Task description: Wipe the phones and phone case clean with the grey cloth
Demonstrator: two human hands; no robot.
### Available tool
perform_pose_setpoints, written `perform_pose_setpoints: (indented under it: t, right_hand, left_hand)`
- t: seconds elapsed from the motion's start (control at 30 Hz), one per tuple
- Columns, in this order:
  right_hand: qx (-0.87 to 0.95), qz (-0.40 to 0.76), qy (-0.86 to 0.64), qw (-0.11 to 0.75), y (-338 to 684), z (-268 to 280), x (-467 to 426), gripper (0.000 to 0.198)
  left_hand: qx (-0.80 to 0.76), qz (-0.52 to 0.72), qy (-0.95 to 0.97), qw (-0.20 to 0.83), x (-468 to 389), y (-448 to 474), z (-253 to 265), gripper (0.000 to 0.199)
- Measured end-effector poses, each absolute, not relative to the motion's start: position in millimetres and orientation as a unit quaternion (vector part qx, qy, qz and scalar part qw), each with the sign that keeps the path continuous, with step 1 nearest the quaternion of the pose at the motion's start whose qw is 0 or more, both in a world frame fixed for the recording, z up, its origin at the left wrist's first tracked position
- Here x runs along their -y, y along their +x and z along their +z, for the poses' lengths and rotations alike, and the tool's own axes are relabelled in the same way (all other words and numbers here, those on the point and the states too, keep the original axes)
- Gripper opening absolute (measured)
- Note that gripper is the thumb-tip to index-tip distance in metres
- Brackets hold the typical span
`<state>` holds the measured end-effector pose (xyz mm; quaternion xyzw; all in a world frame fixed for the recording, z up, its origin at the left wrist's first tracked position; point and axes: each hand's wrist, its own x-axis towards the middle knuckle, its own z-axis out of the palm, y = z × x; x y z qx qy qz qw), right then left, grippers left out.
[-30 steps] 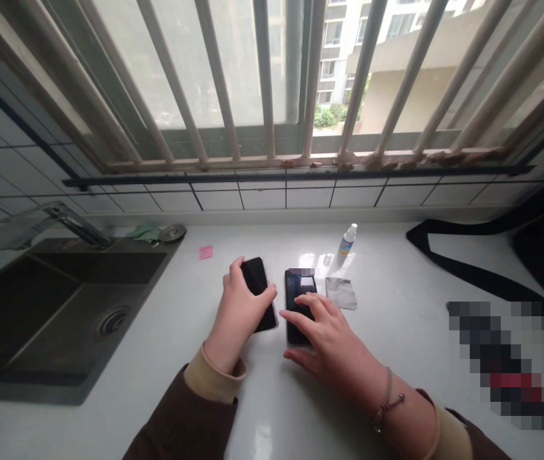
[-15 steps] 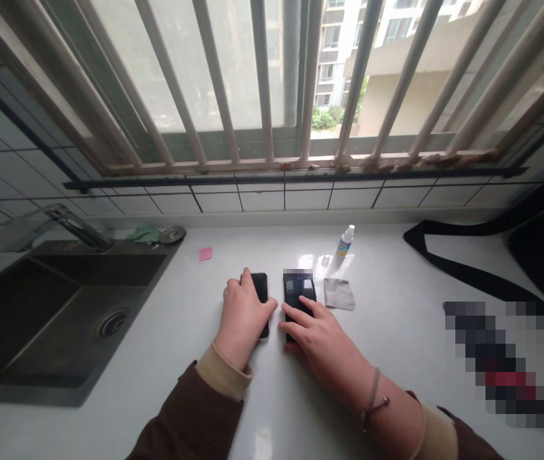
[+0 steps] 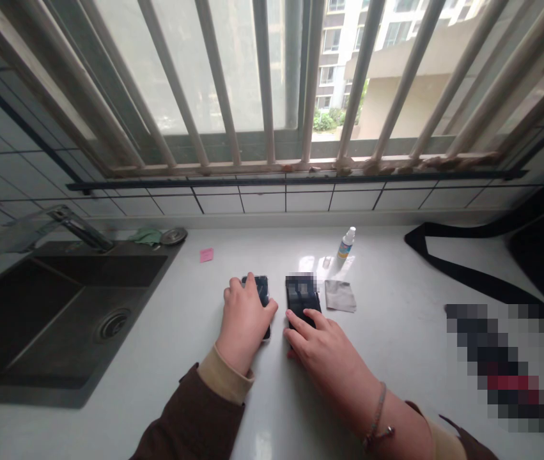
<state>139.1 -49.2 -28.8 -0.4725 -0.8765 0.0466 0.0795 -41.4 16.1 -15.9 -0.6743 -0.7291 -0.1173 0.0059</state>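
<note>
The left hand (image 3: pixel 244 317) is now pressing its phone (image 3: pixel 261 291) flat on the worktop (image 3: pixel 396 332), having lowered it from a tilted hold a second ago. The right hand (image 3: pixel 322 342) is resting open on the second phone (image 3: pixel 303 299) just beside. Beyond are lying a cloth (image 3: pixel 339 296) and spray bottle (image 3: pixel 346 243).

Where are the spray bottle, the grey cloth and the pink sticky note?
spray bottle (image 3: pixel 347 243), head view, on its body.
grey cloth (image 3: pixel 339 296), head view, on its middle.
pink sticky note (image 3: pixel 206 255), head view, on its centre.

2 black phones (image 3: pixel 303 297), grey cloth (image 3: pixel 340 296), pink note (image 3: pixel 206 255), white counter (image 3: pixel 396 332).
</note>
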Motion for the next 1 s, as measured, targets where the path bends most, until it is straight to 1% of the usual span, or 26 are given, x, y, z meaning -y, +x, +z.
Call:
perform_pose_setpoints:
  t: [0.17,0.33,0.43,0.57,0.77,0.8,0.9,1.0]
  right_hand:
    - [0.874,0.049,-0.482,0.043,135.5,-22.5,53.7,0.026]
    - [0.869,0.061,-0.490,0.038,137.4,-22.5,52.8,0.027]
    - [0.866,0.062,-0.494,0.058,138.9,-26.4,52.4,0.029]
    - [0.865,0.052,-0.487,0.112,143.1,-24.4,50.1,0.031]
    - [0.841,0.019,-0.499,0.208,172.6,15.1,24.1,0.027]
    - [0.832,0.004,-0.512,0.215,179.9,22.3,14.8,0.027]
    - [0.788,-0.060,-0.581,0.197,199.1,36.7,-20.4,0.028]
    - [0.747,-0.060,-0.639,0.174,210.7,41.7,-56.2,0.027]
  left_hand:
    - [0.720,-0.110,-0.685,0.018,-16.0,-41.6,-20.6,0.062]
    - [0.726,-0.101,-0.680,0.018,-15.2,-40.1,-20.2,0.058]
    - [0.725,-0.102,-0.681,0.021,-14.5,-39.6,-20.2,0.057]
    - [0.720,-0.105,-0.686,0.028,-12.5,-40.5,-20.2,0.055]
    - [0.715,-0.085,-0.694,0.031,-9.6,-41.4,-15.1,0.048]
    - [0.717,-0.080,-0.692,0.031,-9.5,-41.2,-14.1,0.048]
    - [0.725,-0.072,-0.685,0.034,-10.0,-40.0,-12.3,0.049]
    - [0.728,-0.086,-0.678,0.043,-11.4,-39.0,-11.6,0.053]
